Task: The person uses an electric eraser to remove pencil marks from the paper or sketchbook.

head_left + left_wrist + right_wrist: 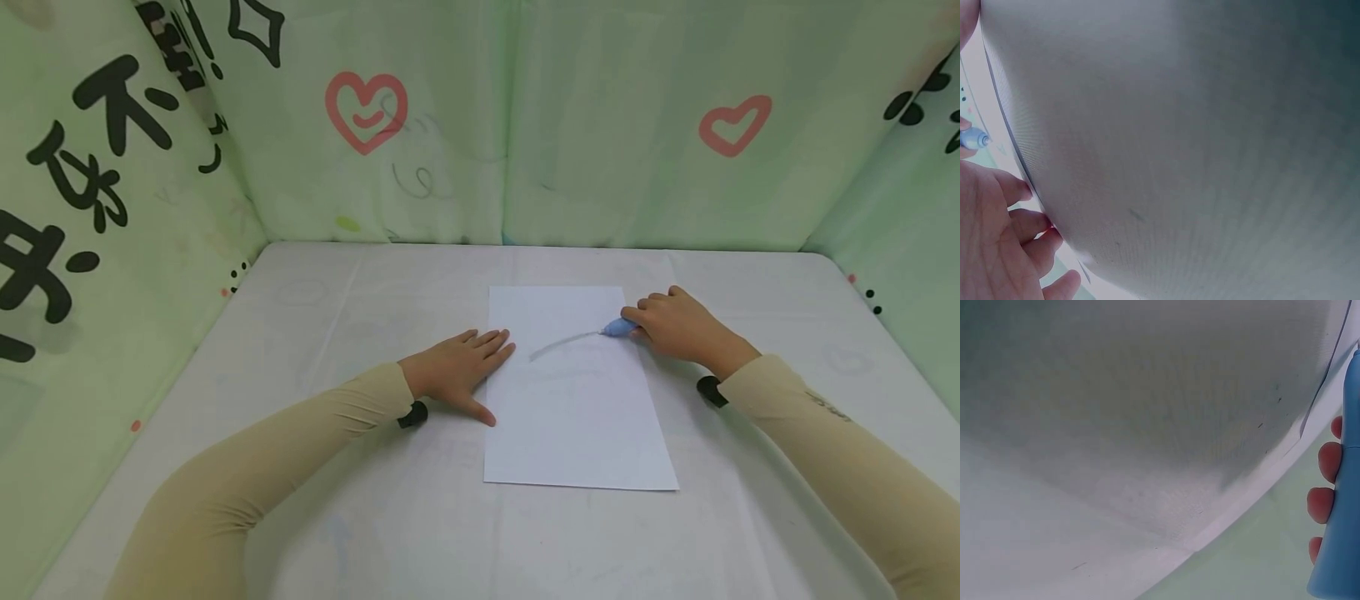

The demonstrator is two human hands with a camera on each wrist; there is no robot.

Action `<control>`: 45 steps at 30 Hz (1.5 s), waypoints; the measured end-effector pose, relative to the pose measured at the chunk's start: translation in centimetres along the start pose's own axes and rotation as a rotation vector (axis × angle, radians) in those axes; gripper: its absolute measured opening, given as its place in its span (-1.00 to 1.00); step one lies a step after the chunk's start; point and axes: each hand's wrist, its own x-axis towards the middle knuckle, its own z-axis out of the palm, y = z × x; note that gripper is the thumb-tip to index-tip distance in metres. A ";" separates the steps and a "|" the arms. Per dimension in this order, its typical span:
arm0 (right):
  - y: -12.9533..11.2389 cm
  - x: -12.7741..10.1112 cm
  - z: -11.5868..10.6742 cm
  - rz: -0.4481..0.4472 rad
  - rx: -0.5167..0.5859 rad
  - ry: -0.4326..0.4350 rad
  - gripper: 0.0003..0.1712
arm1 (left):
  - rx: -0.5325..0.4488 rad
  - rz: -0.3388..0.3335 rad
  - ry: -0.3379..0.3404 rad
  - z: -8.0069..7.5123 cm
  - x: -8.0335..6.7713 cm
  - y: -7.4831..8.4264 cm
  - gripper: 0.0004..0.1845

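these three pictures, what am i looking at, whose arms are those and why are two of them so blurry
No machine here: a person in tan sleeves works at a white table with green cloth walls. The big picture comes from a camera on their head. The two blurry ones come from cameras strapped to each wrist, so close to the surface that mostly the tabletop fills them. A sheet of white paper lies on the table. The left hand lies flat, fingers on the paper's edge. The right hand holds a light blue marker-like tool in its grip, at the end of a grey stroke on the paper.
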 end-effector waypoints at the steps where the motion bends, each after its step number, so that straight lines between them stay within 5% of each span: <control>1: 0.0 0.1 0.0 0.001 0.000 -0.002 -0.82 | -0.003 0.002 0.000 0.0 0.0 0.0 0.18; 45: -0.2 0.6 -0.3 -0.020 -0.004 0.000 -0.82 | -0.016 0.012 0.009 0.1 0.1 -0.2 0.19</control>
